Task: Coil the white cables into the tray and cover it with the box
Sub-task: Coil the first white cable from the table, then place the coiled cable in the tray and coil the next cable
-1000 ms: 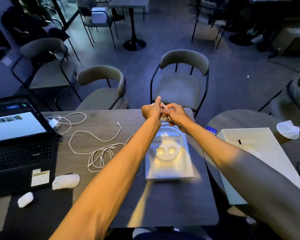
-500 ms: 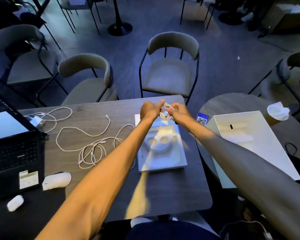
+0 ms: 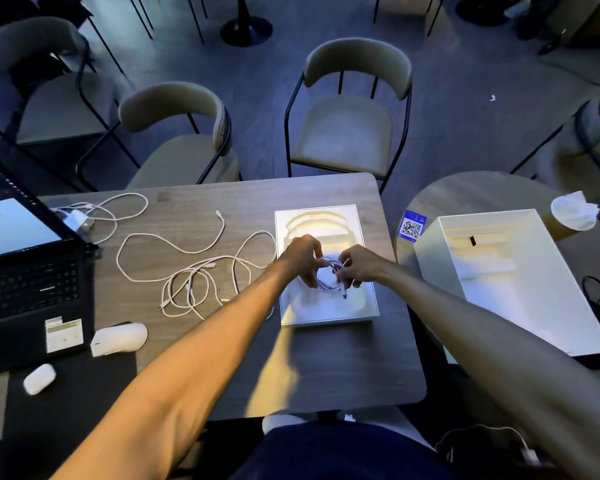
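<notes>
A white moulded tray (image 3: 326, 216) lies on the wooden table (image 3: 343, 368). Over its middle, my left hand (image 3: 300, 252) and my right hand (image 3: 359, 265) both pinch a small coiled white cable (image 3: 331, 284), with its plug end hanging at the coil's lower right. Whether the coil touches the tray I cannot tell. Loose white cables (image 3: 191, 271) sprawl on the table left of the tray. The white box (image 3: 513, 271) sits open side up on the round table to the right.
An open laptop (image 3: 21, 268) stands at the left, with a white charger (image 3: 77, 218) behind it. A white mouse (image 3: 118, 339) and a small white case (image 3: 39, 378) lie near the front left. Chairs (image 3: 350, 126) stand beyond the table. A QR card (image 3: 411, 228) lies near the tray.
Both hands have come down and toward me with the coiled cable, from beyond the tray's far edge to over its middle. The view has tilted downward.
</notes>
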